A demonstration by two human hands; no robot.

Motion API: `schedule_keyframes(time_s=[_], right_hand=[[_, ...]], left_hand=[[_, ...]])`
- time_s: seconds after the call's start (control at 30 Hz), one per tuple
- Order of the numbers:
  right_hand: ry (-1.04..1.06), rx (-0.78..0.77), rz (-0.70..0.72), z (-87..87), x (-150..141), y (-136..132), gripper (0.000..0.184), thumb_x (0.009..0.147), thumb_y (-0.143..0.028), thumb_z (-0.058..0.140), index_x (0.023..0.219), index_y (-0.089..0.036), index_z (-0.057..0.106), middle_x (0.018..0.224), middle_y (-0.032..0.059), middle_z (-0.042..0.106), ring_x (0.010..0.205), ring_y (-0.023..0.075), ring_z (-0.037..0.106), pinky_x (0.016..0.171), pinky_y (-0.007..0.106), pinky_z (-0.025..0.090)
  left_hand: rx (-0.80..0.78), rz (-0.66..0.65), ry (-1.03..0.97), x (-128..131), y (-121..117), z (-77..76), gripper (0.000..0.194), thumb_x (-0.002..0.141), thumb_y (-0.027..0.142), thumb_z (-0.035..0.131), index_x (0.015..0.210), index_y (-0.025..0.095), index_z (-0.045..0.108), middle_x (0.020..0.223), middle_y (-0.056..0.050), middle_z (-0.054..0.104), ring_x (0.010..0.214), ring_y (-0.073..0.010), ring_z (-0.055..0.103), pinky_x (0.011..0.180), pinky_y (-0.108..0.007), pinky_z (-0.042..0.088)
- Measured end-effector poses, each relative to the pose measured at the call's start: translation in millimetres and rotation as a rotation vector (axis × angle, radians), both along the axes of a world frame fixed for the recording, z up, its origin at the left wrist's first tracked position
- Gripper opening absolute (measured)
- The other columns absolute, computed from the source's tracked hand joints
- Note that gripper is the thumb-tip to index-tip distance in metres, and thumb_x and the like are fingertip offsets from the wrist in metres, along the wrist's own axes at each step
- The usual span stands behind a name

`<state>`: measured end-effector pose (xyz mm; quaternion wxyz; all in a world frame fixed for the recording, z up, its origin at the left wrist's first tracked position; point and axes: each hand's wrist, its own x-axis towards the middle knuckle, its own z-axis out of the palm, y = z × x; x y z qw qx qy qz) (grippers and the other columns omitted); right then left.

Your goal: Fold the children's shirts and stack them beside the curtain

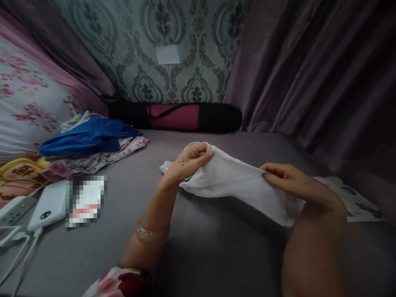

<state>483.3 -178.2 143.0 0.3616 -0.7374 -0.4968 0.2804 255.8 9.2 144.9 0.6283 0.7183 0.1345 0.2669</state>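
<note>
A white cloth garment (pixel 236 175) with a small dark print is stretched between my two hands, above the grey bed sheet (pixel 216 247). My left hand (pixel 193 161) pinches its upper edge near the left end. Farther right, my right hand (pixel 284 179) grips the same edge between thumb and fingers. The lower part of the cloth hangs in loose folds, and a bit of it sticks out left of my left wrist. Which kind of garment it is I cannot tell.
Left lie a pile of clothes with a blue garment (pixel 89 136) on top, a white power bank (pixel 51 202), a power strip (pixel 15 210) and cables. A black and maroon long bag (pixel 176 116) rests against the wall. Behind my right hand lies a patterned packet (pixel 352 198).
</note>
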Motion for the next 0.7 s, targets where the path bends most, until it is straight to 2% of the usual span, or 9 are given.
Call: schedule_keyframes(time_s=[0.07, 0.13, 0.2, 0.3, 0.37, 0.47, 0.53, 0.63, 0.7], right_hand=[[-0.139, -0.089, 0.053, -14.0, 13, 5, 0.022, 0.075, -0.038, 0.058, 0.086, -0.023, 0.071, 0.075, 0.0024, 0.071, 0.066, 0.019, 0.065, 0.06, 0.029, 0.05], [-0.282, -0.103, 0.029, -21.6, 15, 17, 0.02, 0.075, -0.031, 0.061, 0.089, -0.022, 0.072, 0.086, 0.006, 0.074, 0.079, 0.0224, 0.067, 0.072, 0.033, 0.052], [-0.343, -0.006, 0.006, -21.7, 5, 31, 0.025, 0.08, -0.03, 0.059, 0.101, -0.023, 0.071, 0.103, 0.008, 0.072, 0.095, 0.0242, 0.066, 0.085, 0.037, 0.051], [-0.231, 0.211, 0.055, -16.5, -21, 51, 0.032, 0.084, -0.035, 0.06, 0.113, -0.024, 0.066, 0.115, 0.0065, 0.068, 0.108, 0.0229, 0.062, 0.094, 0.039, 0.048], [-0.115, 0.275, 0.105, -15.5, -35, 60, 0.034, 0.083, -0.038, 0.064, 0.113, -0.024, 0.066, 0.11, 0.0057, 0.07, 0.102, 0.0222, 0.064, 0.09, 0.038, 0.049], [0.02, 0.254, 0.131, -19.2, -42, 67, 0.031, 0.082, -0.041, 0.064, 0.105, -0.021, 0.069, 0.097, 0.0049, 0.072, 0.09, 0.0211, 0.065, 0.078, 0.034, 0.051], [0.066, 0.247, 0.107, -22.3, -40, 68, 0.03, 0.083, -0.043, 0.063, 0.1, -0.02, 0.071, 0.091, 0.0043, 0.071, 0.084, 0.0198, 0.064, 0.071, 0.031, 0.05], [0.088, 0.267, 0.038, -24.1, -37, 68, 0.03, 0.083, -0.046, 0.063, 0.092, -0.019, 0.072, 0.084, 0.003, 0.07, 0.075, 0.0175, 0.062, 0.063, 0.027, 0.047], [0.091, 0.272, 0.0, -23.5, -37, 68, 0.03, 0.082, -0.047, 0.063, 0.088, -0.019, 0.072, 0.08, 0.0024, 0.069, 0.071, 0.0164, 0.061, 0.059, 0.026, 0.045]], left_hand=[[0.016, -0.024, 0.027, 12, -2, -12.0, 0.028, 0.084, 0.043, 0.062, 0.076, 0.017, 0.056, 0.066, 0.002, 0.05, 0.058, -0.0093, 0.045, 0.051, -0.022, 0.035], [0.037, -0.004, 0.06, 23, -4, -21.8, 0.026, 0.084, 0.041, 0.061, 0.073, 0.018, 0.055, 0.062, 0.003, 0.044, 0.055, -0.0088, 0.041, 0.049, -0.023, 0.029], [0.071, 0.007, 0.079, 31, -8, -27.1, 0.023, 0.085, 0.038, 0.06, 0.073, 0.018, 0.056, 0.061, 0.003, 0.042, 0.054, -0.009, 0.039, 0.048, -0.024, 0.028], [0.14, -0.025, 0.044, 36, -14, -27.9, 0.019, 0.087, 0.032, 0.055, 0.075, 0.018, 0.059, 0.063, 0.002, 0.047, 0.06, -0.0112, 0.046, 0.054, -0.025, 0.036], [0.182, -0.061, -0.006, 36, -16, -26.6, 0.018, 0.089, 0.028, 0.052, 0.078, 0.018, 0.061, 0.07, 0.0, 0.055, 0.069, -0.014, 0.054, 0.063, -0.027, 0.043], [0.223, -0.088, -0.045, 33, -14, -26.4, 0.018, 0.09, 0.025, 0.051, 0.083, 0.019, 0.066, 0.083, -0.003, 0.065, 0.082, -0.0179, 0.061, 0.073, -0.029, 0.049], [0.203, -0.06, -0.057, 29, -7, -27.6, 0.016, 0.089, 0.024, 0.052, 0.09, 0.019, 0.067, 0.09, -0.005, 0.069, 0.088, -0.0189, 0.063, 0.078, -0.03, 0.051], [0.154, 0.071, -0.088, 18, 11, -29.4, 0.02, 0.086, 0.021, 0.054, 0.101, 0.017, 0.066, 0.095, -0.006, 0.071, 0.087, -0.0173, 0.065, 0.078, -0.031, 0.052], [0.217, 0.217, -0.072, 8, 25, -30.2, 0.019, 0.084, 0.019, 0.055, 0.1, 0.017, 0.066, 0.095, -0.006, 0.07, 0.082, -0.0155, 0.064, 0.074, -0.029, 0.051]])
